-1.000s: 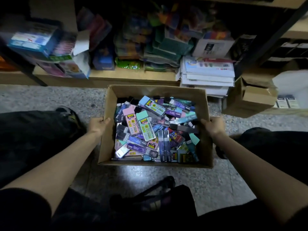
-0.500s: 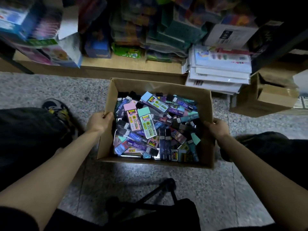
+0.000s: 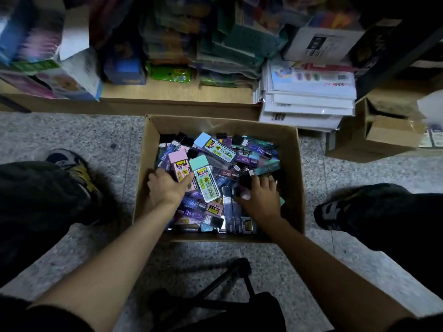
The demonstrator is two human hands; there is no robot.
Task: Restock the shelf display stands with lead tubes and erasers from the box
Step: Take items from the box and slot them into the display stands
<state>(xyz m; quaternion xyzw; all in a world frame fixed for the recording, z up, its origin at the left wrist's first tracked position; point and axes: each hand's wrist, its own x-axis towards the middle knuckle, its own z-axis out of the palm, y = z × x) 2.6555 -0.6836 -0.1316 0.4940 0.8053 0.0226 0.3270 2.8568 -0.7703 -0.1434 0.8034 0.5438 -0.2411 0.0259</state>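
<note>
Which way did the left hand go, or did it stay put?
Yes. The left hand came off the box wall and went inward, onto the packs.

The box point(image 3: 217, 124) is plain matt brown cardboard; the lead tubes point(image 3: 207, 185) in it are smooth, shiny plastic with printed paper labels. The floor point(image 3: 72, 133) is speckled stone; the shelf point(image 3: 172, 88) pale matt wood; the flat packs point(image 3: 311, 92) wear glossy clear film.
</note>
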